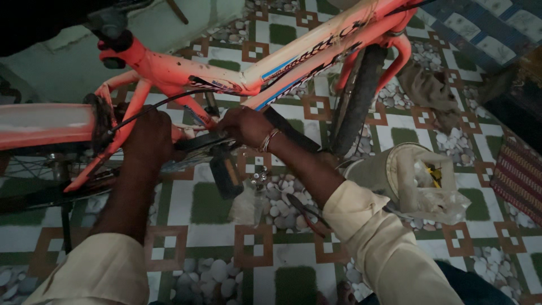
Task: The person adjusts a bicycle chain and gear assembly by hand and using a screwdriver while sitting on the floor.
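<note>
An orange bicycle stands across the patterned tile floor, its frame running from upper right to left. My left hand is closed around the crank area near the chain and rear fender. My right hand, with a bracelet at the wrist, grips the dark crank arm just above the black pedal. Both sleeves are cream coloured. What my left hand's fingers hold is hidden in the dim light.
The front tyre stands upright at centre right. An open cloth bag with plastic inside lies at right. Pliers and small metal parts rest on the floor below the pedal. A rag lies further back, a striped mat at far right.
</note>
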